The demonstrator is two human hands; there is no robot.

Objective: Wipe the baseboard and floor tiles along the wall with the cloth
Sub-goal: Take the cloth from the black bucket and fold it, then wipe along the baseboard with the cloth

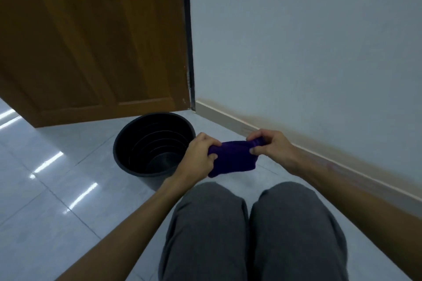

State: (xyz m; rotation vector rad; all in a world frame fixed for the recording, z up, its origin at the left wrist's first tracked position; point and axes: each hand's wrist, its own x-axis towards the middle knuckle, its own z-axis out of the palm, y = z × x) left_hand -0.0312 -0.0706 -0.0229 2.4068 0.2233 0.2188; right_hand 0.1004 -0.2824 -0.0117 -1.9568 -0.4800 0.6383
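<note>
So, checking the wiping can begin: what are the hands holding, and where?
A purple cloth, held off the floor: left hand grips its left end, right hand its right end.

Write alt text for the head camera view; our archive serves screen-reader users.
A kneeling person holds a purple cloth stretched between the left hand and right hand, above grey-trousered knees. A black bucket stands on the glossy tiled floor to their left, near a wooden door; the baseboard runs along the wall on the right.
</note>
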